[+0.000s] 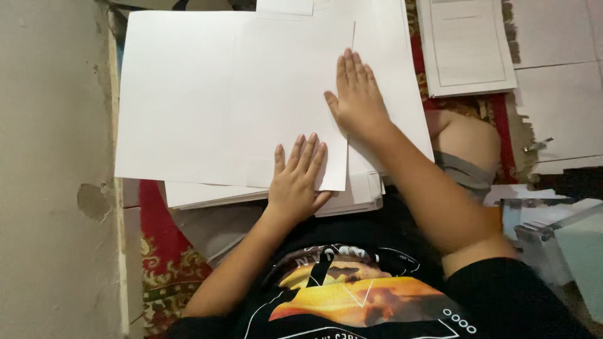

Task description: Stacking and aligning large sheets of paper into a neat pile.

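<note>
Pressing flat on a white sheet (232,94), both palms open, fingers spread, gripping nothing. Left hand (295,182) down on the sheet's near edge; right hand (358,100) flat along its right edge, beside a raised fold line. Seems midway through folding or smoothing: one crease apparently made, sheet not yet lifted or finished. Large, blank, matte, uncreased elsewhere, lying on a stack (352,194) of more white paper over a red patterned rug (163,251). Beyond, a lined form (465,44) on floor tiles.
</note>
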